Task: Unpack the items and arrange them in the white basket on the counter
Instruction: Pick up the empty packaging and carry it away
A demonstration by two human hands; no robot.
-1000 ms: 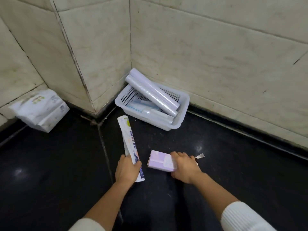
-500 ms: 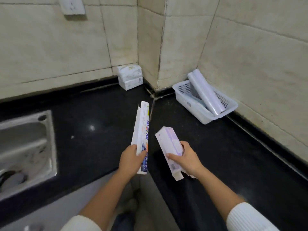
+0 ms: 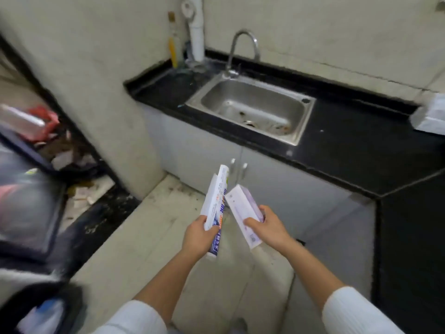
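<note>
My left hand grips a long white box with blue print, held upright above the floor. My right hand holds a flat white and lilac box tilted beside it; the two boxes nearly touch at the top. The white basket is out of view.
A steel sink with a tap is set in the black counter. White packs lie at the counter's right edge. Grey cabinet doors stand below. A dark bin with rubbish sits at the left.
The view has swung left, away from the basket corner to the sink and floor. Both hands, each keeping its box, now hang off the counter over the floor.
</note>
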